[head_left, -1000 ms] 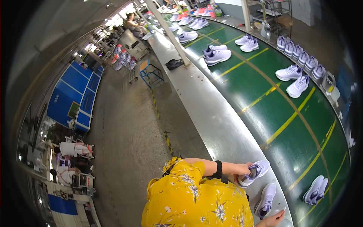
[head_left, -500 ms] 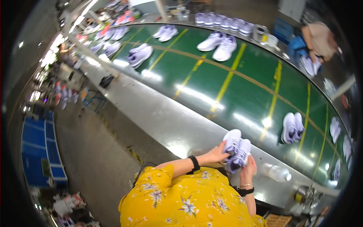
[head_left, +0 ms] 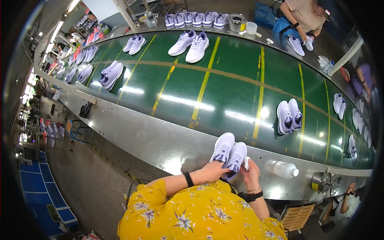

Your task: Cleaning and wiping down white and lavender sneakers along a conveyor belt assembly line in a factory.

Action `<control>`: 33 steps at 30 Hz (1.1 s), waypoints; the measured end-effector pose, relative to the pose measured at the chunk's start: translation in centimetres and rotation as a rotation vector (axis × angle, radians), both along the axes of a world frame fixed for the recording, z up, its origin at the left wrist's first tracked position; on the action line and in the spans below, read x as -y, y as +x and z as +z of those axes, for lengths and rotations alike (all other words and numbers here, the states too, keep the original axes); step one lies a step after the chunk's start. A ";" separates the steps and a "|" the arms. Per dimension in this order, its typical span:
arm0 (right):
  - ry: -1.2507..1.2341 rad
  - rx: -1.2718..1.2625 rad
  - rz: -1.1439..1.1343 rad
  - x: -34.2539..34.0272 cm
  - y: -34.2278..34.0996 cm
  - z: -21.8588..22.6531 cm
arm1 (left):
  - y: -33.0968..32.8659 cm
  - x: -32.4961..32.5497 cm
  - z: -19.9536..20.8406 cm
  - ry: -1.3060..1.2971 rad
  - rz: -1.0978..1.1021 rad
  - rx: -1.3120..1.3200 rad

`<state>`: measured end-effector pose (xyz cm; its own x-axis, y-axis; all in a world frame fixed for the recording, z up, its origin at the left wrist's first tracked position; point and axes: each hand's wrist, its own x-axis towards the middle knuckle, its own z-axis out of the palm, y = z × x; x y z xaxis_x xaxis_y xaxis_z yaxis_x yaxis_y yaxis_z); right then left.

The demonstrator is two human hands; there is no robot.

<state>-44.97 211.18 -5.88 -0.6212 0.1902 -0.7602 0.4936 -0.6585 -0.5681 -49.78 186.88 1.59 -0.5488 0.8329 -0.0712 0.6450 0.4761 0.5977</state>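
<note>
A pair of pale lilac sneakers [head_left: 230, 154] with white soles rests at the metal ledge [head_left: 188, 150], toes pointing away from me. My left hand [head_left: 214, 172] is closed at their heel ends, its fingers at the dark purple collars; the fingertips are partly hidden. Just right of the pair, my right hand [head_left: 251, 174] pinches a small white piece [head_left: 246, 163], perhaps cloth or paper, close to the right shoe's side. Whether it touches the shoe I cannot tell.
Beyond the ledge runs a green conveyor belt [head_left: 160, 82] with yellow lines, carrying several sneaker pairs. A clear bottle [head_left: 285, 169] lies right of my hands, near a metal pot [head_left: 320, 182]. Across the belt, a person [head_left: 306, 18] handles white shoes; a shoe row [head_left: 196, 20] stands there.
My view has turned, so the belt and shoes appear shifted left. My right hand has come away from the right shoe's side, and the white piece in it now shows. The left keeps hold of the pair.
</note>
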 end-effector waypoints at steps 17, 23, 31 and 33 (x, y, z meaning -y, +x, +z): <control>0.212 -0.009 -0.168 -0.1 -1.2 1.6 | -16.5 7.7 3.6 0.082 0.399 -0.044; 0.297 -0.015 -0.095 0.6 -2.0 1.8 | -23.5 15.4 0.2 -0.210 0.683 -0.496; 0.387 -0.042 -0.060 0.8 -3.2 1.7 | -22.6 17.0 -5.8 -0.313 1.167 -0.529; 0.362 -0.065 0.006 0.9 -3.2 1.8 | -21.7 14.4 -6.2 -0.229 1.182 -0.641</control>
